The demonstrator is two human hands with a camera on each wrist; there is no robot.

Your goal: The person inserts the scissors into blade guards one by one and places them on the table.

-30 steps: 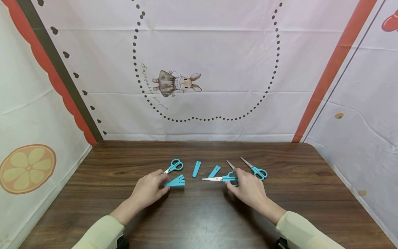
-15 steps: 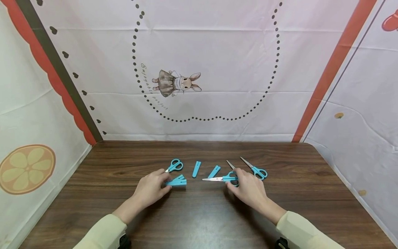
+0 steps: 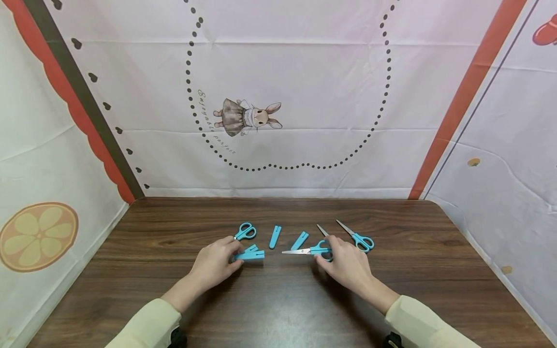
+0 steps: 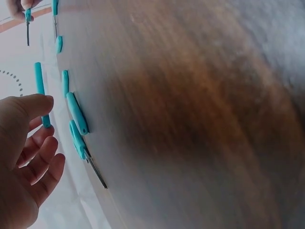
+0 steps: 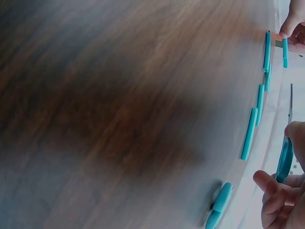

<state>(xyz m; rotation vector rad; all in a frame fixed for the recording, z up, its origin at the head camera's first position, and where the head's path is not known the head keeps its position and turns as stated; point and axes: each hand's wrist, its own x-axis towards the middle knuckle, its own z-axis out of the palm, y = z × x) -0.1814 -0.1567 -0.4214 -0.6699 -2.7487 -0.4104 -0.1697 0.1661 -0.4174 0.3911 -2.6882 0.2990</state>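
My left hand [image 3: 216, 262] pinches a light-blue scissors cover [image 3: 254, 255] between thumb and fingers, its slotted end pointing right. The left wrist view shows this cover [image 4: 39, 78] raised above the tabletop. Just behind it lies another blue cover [image 3: 251, 249], partly hidden. Blue-handled scissors [image 3: 247, 231] rest beyond the left hand, their blades hidden by it. My right hand [image 3: 349, 261] grips a pair of blue-handled scissors [image 3: 319, 248] by the handles, blades closed and pointing left toward the held cover. In the right wrist view, the thumb presses on the handle [image 5: 285, 160].
Two more covers, an upright one [image 3: 275, 237] and a slanted one [image 3: 300, 240], lie mid-table. Beyond the right hand are scissors [image 3: 362, 241] and a blade [image 3: 323, 230] whose handle is hidden. Patterned cloth walls [image 3: 304, 96] surround the brown wooden table [image 3: 278, 299].
My left hand has shifted slightly right with the cover, closer to the scissors' tips, overlapping more of the cover behind. My right hand has stayed almost still with its scissors.
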